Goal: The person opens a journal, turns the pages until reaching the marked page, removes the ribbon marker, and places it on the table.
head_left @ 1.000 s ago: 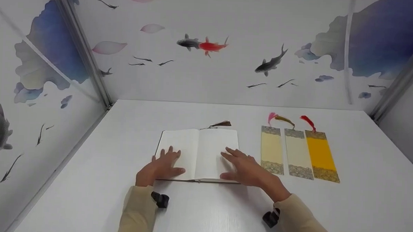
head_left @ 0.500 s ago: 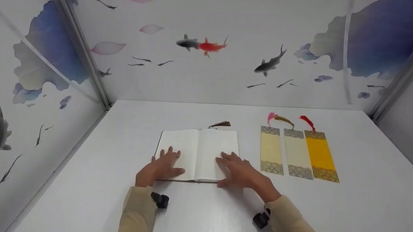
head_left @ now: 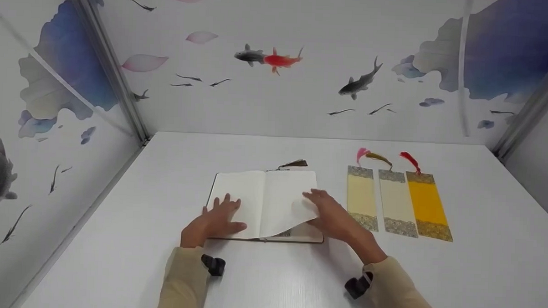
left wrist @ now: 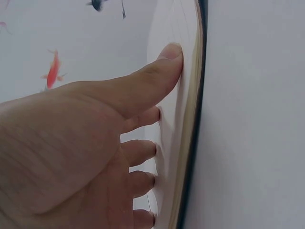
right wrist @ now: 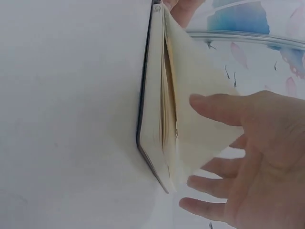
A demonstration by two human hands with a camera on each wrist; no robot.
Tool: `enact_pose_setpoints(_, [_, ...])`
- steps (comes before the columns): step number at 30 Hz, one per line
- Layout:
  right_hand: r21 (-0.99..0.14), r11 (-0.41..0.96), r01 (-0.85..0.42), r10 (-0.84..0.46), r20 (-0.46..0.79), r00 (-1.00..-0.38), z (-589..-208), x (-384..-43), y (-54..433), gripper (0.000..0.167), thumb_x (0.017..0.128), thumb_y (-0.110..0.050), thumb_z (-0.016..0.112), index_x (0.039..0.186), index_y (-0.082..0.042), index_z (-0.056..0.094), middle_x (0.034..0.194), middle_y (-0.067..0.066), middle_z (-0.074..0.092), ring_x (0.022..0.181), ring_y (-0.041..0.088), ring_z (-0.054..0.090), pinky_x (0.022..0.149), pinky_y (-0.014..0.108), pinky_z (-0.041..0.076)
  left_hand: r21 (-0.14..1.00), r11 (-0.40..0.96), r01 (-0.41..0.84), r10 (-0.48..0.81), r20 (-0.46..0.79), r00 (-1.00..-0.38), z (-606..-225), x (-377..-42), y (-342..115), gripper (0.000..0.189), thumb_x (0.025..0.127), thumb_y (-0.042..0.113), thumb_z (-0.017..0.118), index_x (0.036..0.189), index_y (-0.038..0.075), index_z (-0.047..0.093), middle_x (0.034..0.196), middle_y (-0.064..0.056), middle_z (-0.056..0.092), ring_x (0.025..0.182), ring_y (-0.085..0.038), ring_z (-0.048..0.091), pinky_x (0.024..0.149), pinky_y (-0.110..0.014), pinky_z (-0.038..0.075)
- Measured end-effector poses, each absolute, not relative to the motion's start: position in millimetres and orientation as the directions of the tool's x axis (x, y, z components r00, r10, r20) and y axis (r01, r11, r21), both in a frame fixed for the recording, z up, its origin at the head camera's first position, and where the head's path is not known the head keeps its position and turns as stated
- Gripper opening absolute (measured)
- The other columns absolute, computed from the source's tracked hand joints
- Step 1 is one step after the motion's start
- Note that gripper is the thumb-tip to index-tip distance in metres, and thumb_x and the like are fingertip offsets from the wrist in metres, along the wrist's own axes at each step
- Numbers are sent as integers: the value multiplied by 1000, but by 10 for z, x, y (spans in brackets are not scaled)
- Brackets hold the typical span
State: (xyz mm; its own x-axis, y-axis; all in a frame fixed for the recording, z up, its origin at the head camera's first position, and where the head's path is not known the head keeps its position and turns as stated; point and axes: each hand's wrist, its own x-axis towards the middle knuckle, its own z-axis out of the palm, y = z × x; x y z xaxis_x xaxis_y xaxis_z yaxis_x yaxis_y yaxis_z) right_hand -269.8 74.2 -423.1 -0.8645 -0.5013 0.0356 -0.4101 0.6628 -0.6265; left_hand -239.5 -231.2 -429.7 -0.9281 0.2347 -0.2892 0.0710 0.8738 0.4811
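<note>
An open notebook [head_left: 237,182] with blank pages lies on the white table. My left hand [head_left: 214,220] rests on its left page with fingers spread; in the left wrist view the thumb and fingertips touch the paper. My right hand [head_left: 333,215] holds the lower outer corner of the right-hand page [head_left: 286,195], which is lifted and bent up. In the right wrist view the thumb is on the underside of this page [right wrist: 200,138], with the fingers on its other side. A patterned bookmark end [head_left: 282,233] shows beneath the lifted page. A brown tassel [head_left: 295,163] sticks out past the notebook's top edge.
Three tasselled bookmarks lie right of the notebook: a pale yellow one [head_left: 362,193], a cream one [head_left: 395,199] and an orange-yellow one [head_left: 428,202]. White panels [head_left: 275,108] printed with fish stand behind and at the sides of the table [head_left: 140,204].
The right hand slid to the page's lower corner, then moved right and raised the corner, uncovering the patterned bookmark end. The left hand has stayed in place.
</note>
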Motion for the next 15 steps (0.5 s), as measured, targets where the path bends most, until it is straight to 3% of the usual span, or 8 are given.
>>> enact_pose_setpoints(3, [-742, 607, -285, -388, 37, -921, -4221, -2737, 723, 70, 96, -7, 65, 155, 4, 28, 157, 31, 32, 143, 47, 39, 114, 56, 39, 491, 868, 74, 241, -287, -927, -4297, -2388, -2323, 97, 92, 67, 53, 158, 1, 24, 165, -32, 4, 151, -56, -1, 116, -75, 3])
enact_pose_setpoints(6, [-848, 512, -137, -324, -43, -945, -4198, -2746, 702, 67, 103, -14, 54, 158, 3, 19, 158, 29, 33, 142, 44, 42, 112, 54, 42, 501, 862, 76, 248, -286, -925, -4298, -2391, -2334, 100, 91, 70, 53, 158, 2, 24, 165, -31, 3, 151, -55, -2, 116, -75, 3])
enact_pose_setpoints(10, [-895, 439, -83, -350, -85, -933, -4177, -2708, 639, 54, 106, -16, 45, 154, 4, 30, 153, 27, 43, 136, 42, 51, 108, 50, 48, 499, 863, 78, 246, -281, -928, -4293, -2395, -2328, 99, 91, 69, 53, 158, 2, 25, 165, -31, 5, 152, -55, 0, 117, -75, 5])
enact_pose_setpoints(15, [-884, 421, -200, -409, 12, -912, -4190, -2642, 494, 46, 105, -13, 48, 150, -2, 44, 150, 20, 50, 140, 40, 48, 113, 55, 41, 500, 865, 41, 202, -273, -940, -4285, -2396, -2304, 75, 100, 42, 58, 157, 3, 29, 166, -28, 10, 153, -52, 4, 119, -71, 7])
